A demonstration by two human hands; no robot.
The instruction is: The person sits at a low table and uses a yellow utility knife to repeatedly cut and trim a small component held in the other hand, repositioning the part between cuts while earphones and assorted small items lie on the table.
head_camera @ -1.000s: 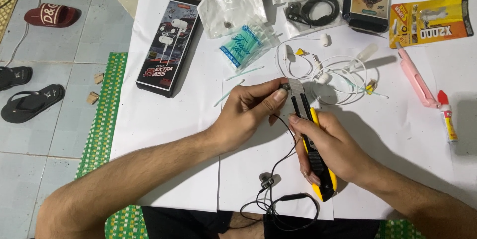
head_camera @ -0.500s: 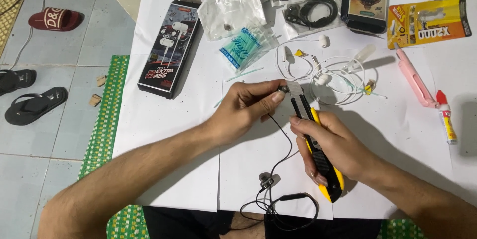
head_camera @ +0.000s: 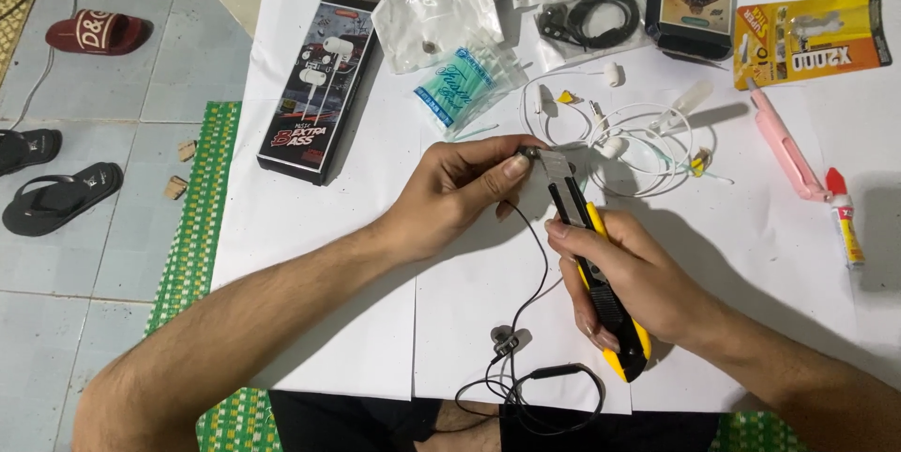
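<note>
Left hand [head_camera: 450,194] pinches black earbud [head_camera: 528,151] steady; right hand [head_camera: 631,278] wraps utility knife [head_camera: 601,283], blade at bud to cut it.

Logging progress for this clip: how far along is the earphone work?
Done: tools laid out, black earphone cable unpacked on the white paper sheet. In hand: left hand pinches the small dark earbud piece; right hand puts the yellow-and-black utility knife blade against it. Left: red-capped glue tube lies untouched.
</note>
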